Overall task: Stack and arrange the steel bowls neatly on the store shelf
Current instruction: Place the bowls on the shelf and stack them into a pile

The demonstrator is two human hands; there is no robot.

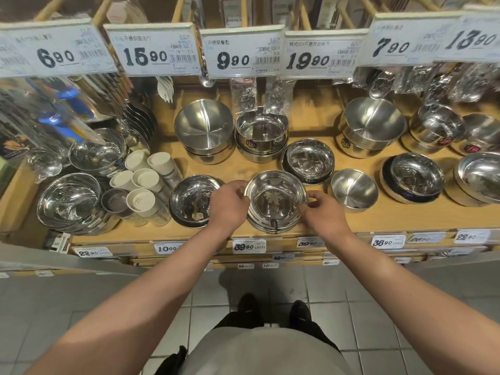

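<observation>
Item: steel bowls on the wooden shelf [378, 223], front row, centre.

Bowl stack [275, 203]: several shiny bowls nested, sitting near the front edge of the shelf, directly at 12 o'clock from me. My left hand [228, 205] is at its 9 o'clock side, fingers curled around the rim; my right hand [322, 209] is at its 3 o'clock side, thumb and fingertips pinching the rim. I hold it from both sides, I judge, so the stack stays square while I seat or nudge it into line.

Neighbours, by the clock from the stack:
- 9 o'clock: flat shiny bowl [193, 200], partly behind my left hand, just beside the stack.
- 3 o'clock: small matte bowl [354, 189], single, near my right hand.
- 1 o'clock: another nested pair [309, 161], just behind.
- 11 and 12 o'clock, back row: deep bowl stack [204, 129] and straight-walled bowls [262, 132].
- Far 9 o'clock: white shaker jars [143, 182] lying tipped, not part of my job.

Overhead: price tags [240, 54] on a rail, with packaged spoons hanging behind.

Assessment: front row is unevenly spaced; aligning this stack with its neighbours looks like the step in hand.
</observation>
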